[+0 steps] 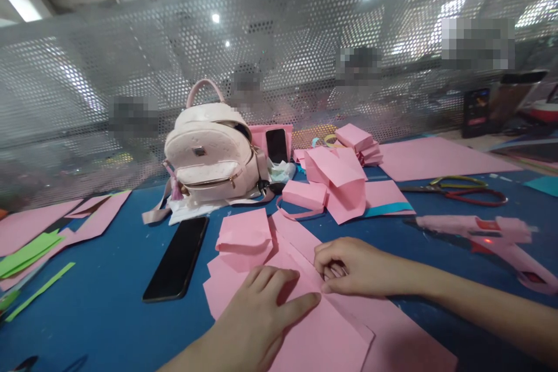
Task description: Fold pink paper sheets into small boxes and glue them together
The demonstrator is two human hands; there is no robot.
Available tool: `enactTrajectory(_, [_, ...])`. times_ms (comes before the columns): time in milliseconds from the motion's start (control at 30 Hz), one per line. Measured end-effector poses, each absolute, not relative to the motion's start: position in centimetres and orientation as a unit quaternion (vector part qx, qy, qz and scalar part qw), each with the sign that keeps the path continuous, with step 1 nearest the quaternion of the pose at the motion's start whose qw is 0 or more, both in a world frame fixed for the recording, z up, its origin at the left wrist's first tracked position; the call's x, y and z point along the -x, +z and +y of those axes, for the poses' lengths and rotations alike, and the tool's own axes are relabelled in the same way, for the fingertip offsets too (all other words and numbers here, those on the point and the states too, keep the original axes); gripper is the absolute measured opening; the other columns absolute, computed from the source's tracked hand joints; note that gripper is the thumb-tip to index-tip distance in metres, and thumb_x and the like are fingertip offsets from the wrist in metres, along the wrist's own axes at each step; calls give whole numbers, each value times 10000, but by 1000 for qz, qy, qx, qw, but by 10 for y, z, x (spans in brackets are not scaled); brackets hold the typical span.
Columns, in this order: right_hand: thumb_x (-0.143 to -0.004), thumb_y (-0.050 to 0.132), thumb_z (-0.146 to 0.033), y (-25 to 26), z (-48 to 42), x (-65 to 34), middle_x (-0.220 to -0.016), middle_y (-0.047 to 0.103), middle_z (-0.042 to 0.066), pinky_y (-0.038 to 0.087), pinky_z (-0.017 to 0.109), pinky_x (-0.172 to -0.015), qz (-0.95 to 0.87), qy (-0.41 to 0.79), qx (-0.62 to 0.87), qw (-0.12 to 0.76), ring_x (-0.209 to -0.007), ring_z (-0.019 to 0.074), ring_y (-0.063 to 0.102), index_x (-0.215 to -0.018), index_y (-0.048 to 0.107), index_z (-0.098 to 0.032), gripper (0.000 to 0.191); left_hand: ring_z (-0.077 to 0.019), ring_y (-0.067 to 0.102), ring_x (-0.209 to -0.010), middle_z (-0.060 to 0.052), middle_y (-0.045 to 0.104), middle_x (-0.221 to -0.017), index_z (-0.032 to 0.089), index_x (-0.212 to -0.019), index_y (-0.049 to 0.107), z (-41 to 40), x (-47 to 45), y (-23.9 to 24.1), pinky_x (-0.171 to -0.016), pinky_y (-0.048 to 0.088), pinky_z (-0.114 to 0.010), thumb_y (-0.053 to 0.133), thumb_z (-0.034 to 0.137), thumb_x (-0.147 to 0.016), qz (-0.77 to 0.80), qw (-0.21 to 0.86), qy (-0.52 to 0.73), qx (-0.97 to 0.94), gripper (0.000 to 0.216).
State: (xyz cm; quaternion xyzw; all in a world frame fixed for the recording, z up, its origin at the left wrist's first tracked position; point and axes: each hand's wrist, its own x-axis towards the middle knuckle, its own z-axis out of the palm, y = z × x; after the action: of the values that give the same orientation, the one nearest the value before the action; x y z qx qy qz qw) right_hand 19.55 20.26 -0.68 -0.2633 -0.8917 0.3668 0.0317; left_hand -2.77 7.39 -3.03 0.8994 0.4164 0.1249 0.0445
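Right of the black phone (176,258), my left hand (261,317) presses flat, fingers spread, on the pink paper sheet (331,337), while my right hand (353,267) pinches its fold.

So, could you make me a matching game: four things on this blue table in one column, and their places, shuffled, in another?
Things
1. black smartphone lying flat
2. pale pink leather backpack
3. scissors with yellow and red handles
4. bright green paper strips

Places
A. far left edge
B. right, in front of the large pink sheet
C. upright at the back, by the perforated screen
D. just left of the folded pink paper

Pairs: 1-D, 2-C, 3-B, 4-A
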Motion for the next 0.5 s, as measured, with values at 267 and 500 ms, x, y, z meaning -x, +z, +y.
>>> enactTrajectory(267, [-669, 636, -132, -5, 198, -197, -711, 610, -38, 352, 188, -548, -897, 344, 278, 19, -615, 96, 536, -804, 713, -196, 168, -284, 497, -1078, -125, 490, -1324, 301, -1458, 417, 73, 28, -36, -857, 466, -438, 489, 11, -787, 417, 40, 140, -897, 735])
enactTrajectory(500, [-690, 725, -196, -4, 201, -196, -688, 576, -43, 351, 191, -545, -885, 371, 281, 11, -613, 96, 526, -767, 706, -183, 80, -291, 496, -1085, -131, 482, -1339, 297, -1462, 409, 74, 29, -37, -855, 462, -451, 487, 19, -792, 417, 45, 139, -897, 730])
